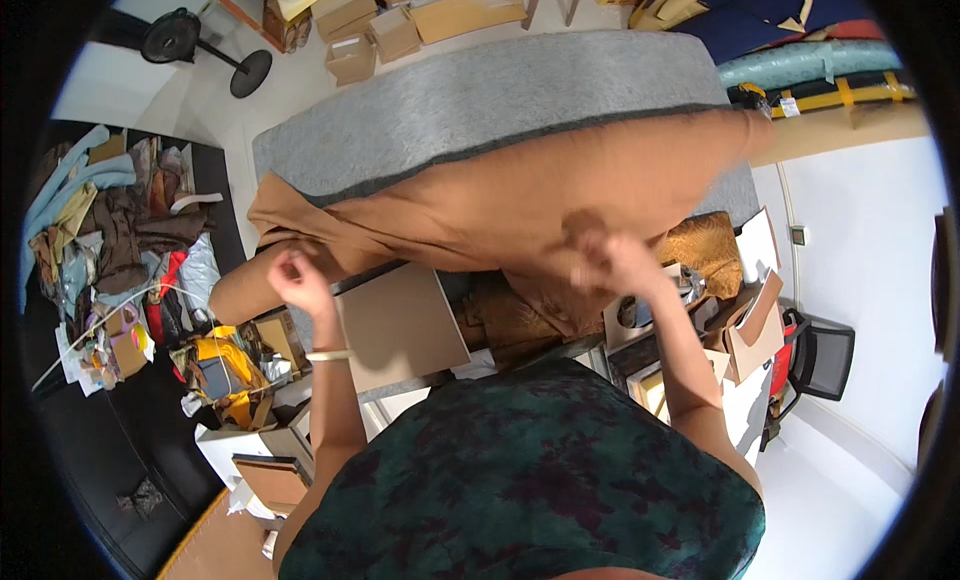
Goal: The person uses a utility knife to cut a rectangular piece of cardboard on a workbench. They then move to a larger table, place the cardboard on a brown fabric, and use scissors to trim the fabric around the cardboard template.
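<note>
A large tan-brown sheet of fabric or leather (480,200) lies draped and creased across the long grey-covered table (480,85). Its left end bunches into a thick fold or roll near my left hand (300,280). The fingers of that hand are curled closed, and what they hold, if anything, is hidden. Over the near edge of the brown sheet, right of the middle, is my right hand (622,265), smeared by motion. Whether it grips the sheet cannot be made out. A dark shadow falls on the sheet beside it.
Below the sheet lie a flat beige board (400,325) and patterned golden-brown cloth (700,252). Heaped fabric scraps (115,220) fill the left side. A black fan (172,37) and cardboard boxes (350,58) stand beyond the table; rolled materials (820,65) lie far right, a black chair (825,360) nearer.
</note>
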`<move>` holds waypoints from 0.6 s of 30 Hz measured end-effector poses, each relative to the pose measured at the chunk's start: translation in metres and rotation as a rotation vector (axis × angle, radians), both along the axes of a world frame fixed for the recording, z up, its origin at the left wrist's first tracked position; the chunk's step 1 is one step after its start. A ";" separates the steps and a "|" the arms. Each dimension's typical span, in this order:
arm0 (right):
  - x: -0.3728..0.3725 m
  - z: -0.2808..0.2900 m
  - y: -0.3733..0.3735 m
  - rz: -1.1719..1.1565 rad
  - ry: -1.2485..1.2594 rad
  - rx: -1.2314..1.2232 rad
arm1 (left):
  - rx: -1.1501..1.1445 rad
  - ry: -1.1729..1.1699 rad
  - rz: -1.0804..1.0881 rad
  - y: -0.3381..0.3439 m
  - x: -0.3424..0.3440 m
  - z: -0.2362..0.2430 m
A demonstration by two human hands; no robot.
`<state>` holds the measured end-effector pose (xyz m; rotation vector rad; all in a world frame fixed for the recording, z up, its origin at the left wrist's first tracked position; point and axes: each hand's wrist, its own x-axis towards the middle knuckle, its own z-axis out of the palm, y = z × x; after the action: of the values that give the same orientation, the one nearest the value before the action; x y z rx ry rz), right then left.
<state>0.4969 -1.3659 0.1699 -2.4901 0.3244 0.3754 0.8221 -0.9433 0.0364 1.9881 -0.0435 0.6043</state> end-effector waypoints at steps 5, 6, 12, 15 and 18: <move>0.081 -0.013 -0.097 -0.387 -0.376 -0.458 | 0.365 -0.107 0.153 0.084 0.075 -0.007; 0.084 -0.022 -0.112 -0.390 -0.326 -0.423 | 0.483 -0.016 0.039 0.060 0.080 0.013; 0.148 -0.092 -0.098 -0.199 -0.052 0.036 | 0.871 0.802 -0.750 -0.010 0.092 0.036; 0.128 -0.084 -0.098 -0.186 -0.140 -0.054 | 0.990 0.401 -0.611 0.053 0.077 0.024; 0.055 -0.095 -0.147 -0.532 -0.180 -0.198 | 1.009 0.480 -0.173 0.110 0.039 0.036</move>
<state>0.5516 -1.5126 0.0753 -2.4764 0.9569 -0.1034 0.8611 -0.8337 0.0726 3.0116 -0.2651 -0.0790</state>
